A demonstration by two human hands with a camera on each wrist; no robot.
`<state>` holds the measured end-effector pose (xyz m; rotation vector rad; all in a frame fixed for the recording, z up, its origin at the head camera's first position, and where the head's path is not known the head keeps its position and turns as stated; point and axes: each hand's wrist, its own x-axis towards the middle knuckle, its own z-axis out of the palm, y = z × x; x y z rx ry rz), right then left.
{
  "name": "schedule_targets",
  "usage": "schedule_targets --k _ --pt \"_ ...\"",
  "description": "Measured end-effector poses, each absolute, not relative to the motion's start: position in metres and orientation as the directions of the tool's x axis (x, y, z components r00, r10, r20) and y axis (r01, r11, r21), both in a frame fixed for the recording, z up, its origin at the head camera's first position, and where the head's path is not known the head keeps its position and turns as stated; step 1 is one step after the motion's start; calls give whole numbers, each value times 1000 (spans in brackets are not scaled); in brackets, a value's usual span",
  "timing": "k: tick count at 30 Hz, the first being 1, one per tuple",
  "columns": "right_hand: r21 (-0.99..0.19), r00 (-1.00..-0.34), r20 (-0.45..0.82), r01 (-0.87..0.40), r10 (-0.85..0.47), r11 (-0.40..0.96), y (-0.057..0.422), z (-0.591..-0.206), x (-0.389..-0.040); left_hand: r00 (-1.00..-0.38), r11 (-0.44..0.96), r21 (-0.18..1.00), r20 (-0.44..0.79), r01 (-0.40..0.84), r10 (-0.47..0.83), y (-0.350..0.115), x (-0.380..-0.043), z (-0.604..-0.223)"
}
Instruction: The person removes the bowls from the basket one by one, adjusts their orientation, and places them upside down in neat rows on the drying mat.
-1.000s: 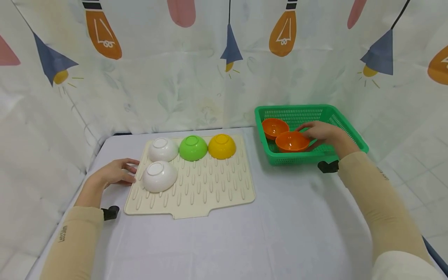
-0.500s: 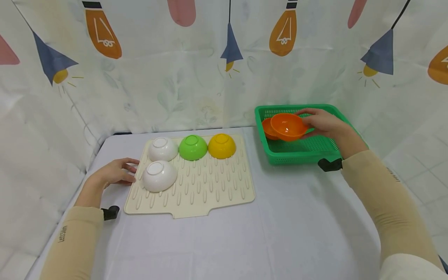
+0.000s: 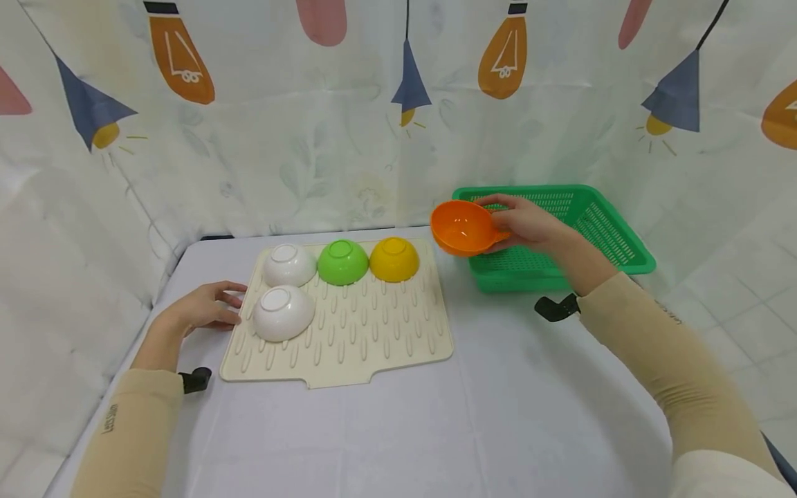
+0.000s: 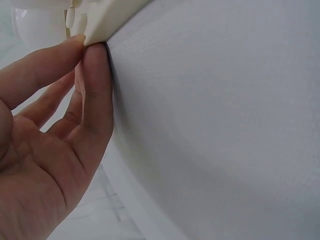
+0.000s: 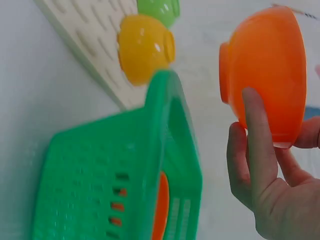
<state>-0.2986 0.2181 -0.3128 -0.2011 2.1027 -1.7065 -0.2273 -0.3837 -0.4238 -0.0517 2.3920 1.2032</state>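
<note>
My right hand (image 3: 529, 225) grips an orange bowl (image 3: 461, 227) by its right side, fingers against its outer wall. It hangs over the left edge of a green plastic basket (image 3: 519, 283), opening toward the head camera. Another orange bowl (image 5: 161, 205) shows inside the basket in the right wrist view. My left hand (image 3: 202, 306) pinches the left edge of a cream ridged drying mat (image 3: 380, 339) between thumb and finger. Upside down on the mat stand two white bowls (image 3: 284, 315), a green bowl (image 3: 343, 263) and a yellow bowl (image 3: 394, 260).
A white cloth covers the table (image 3: 423, 429). Behind it hangs a curtain (image 3: 349, 159) printed with lamps and bulbs. The basket's raised rim (image 5: 160, 110) lies close to the right hand, and the mat is left of the basket.
My right hand has lifted the orange bowl out of the basket and carried it left toward the mat. The left hand stays at the mat's edge.
</note>
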Motion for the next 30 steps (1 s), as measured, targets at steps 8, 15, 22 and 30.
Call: schedule_targets --k 8,15,22,30 --pt "-962 -863 -229 128 -450 243 171 -329 -282 -904 603 768 -391 -216 173 -385 -222 -423" --pt "-953 -847 -285 199 -449 230 145 -346 -275 -910 605 770 -376 -201 176 -383 -221 -425" --pt "-943 -835 -320 237 -447 232 134 -360 -272 -920 659 737 -348 -150 179 -379 -216 -421" --pt "-942 -835 -328 253 -442 221 129 -366 -270 -971 716 695 -210 -65 116 -367 -212 -407"
